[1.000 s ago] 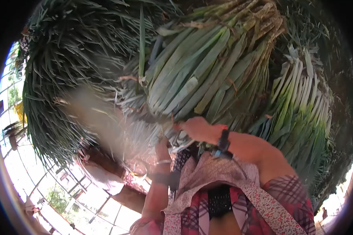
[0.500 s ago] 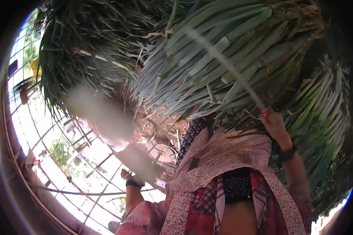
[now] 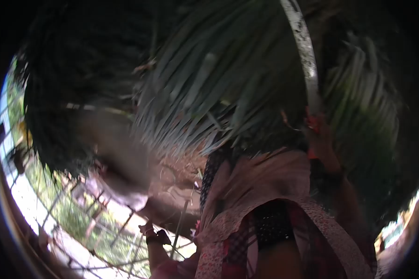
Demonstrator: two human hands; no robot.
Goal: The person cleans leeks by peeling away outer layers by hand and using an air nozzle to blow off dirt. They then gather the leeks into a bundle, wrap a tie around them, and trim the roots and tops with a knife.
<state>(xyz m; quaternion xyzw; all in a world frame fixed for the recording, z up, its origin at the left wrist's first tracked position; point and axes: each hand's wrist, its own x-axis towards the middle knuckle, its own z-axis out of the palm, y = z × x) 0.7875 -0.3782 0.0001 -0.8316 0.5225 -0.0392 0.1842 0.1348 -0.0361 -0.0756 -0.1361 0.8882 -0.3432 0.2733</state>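
In my right hand (image 3: 320, 137), at the right, is the red handle of a long knife (image 3: 307, 56). Its pale, slightly curved blade points up past the top edge of the view, in front of a big bundle of long green leaves (image 3: 195, 93). My fingers are wrapped round the handle. My left hand (image 3: 147, 228) is low at the left, near the wire grille, with a dark band at its wrist. It is small and blurred, so its fingers are hard to make out.
Another dark leaf pile (image 3: 56, 102) rises at the left, and more leaves (image 3: 363, 97) stand at the right. Brown ground with scraps (image 3: 177, 172) shows between. A wire grille (image 3: 97, 223) runs along the lower left. A pale smear blurs part of the view.
The knife has swung from slanting up-left to nearly upright, and its flat side now shows. The view has shifted and darkened. My left hand appears lower.
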